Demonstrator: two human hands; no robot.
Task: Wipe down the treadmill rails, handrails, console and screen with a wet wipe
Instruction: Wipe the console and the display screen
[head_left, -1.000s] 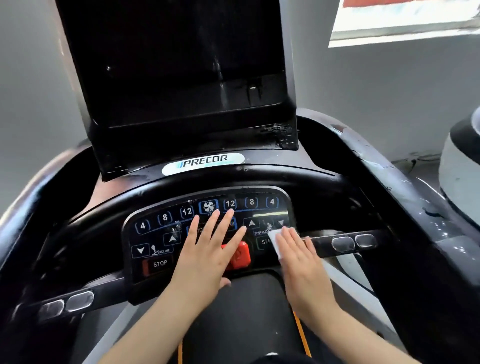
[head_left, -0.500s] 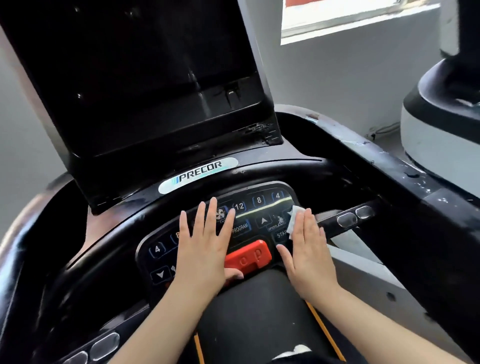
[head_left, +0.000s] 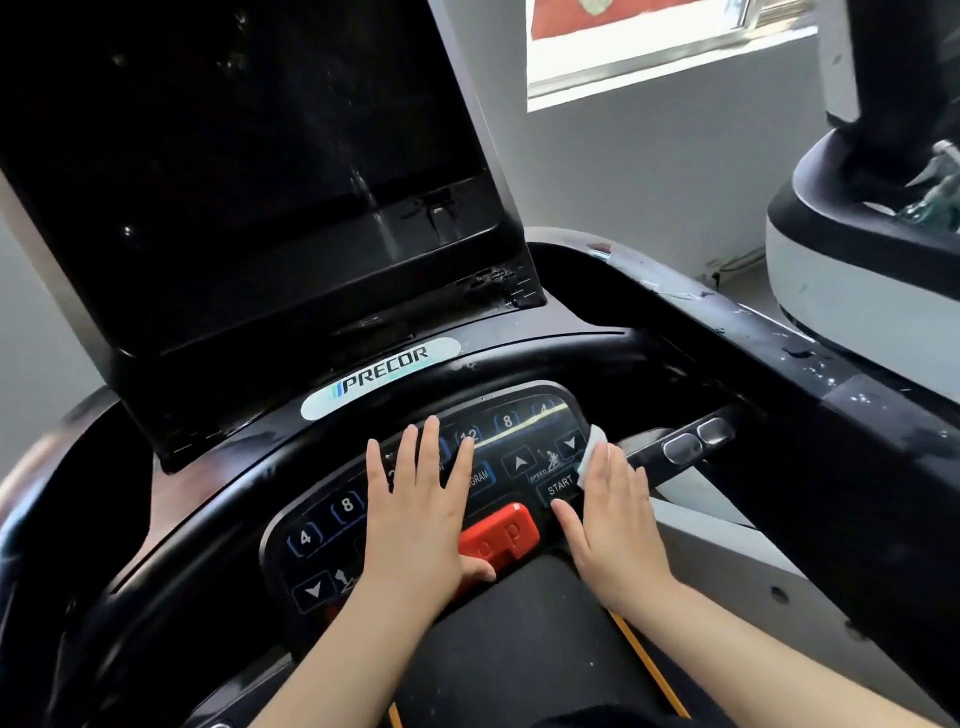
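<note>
Left hand (head_left: 415, 512) lay flat, fingers spread, on the keypad (head_left: 332, 525); right hand (head_left: 610, 512), fingers straight, pressed the wipe (head_left: 592, 448) beneath its fingertips.

A plain grey wall (head_left: 649, 171) runs behind the equipment, and a matching grey surface shows at the far left edge (head_left: 31, 322). High on the right, a window (head_left: 654, 47) with a pale sill lets in bright daylight; something red shows through the glass. At the right edge stands another machine (head_left: 852, 260) with a white base and black upper part.
</note>
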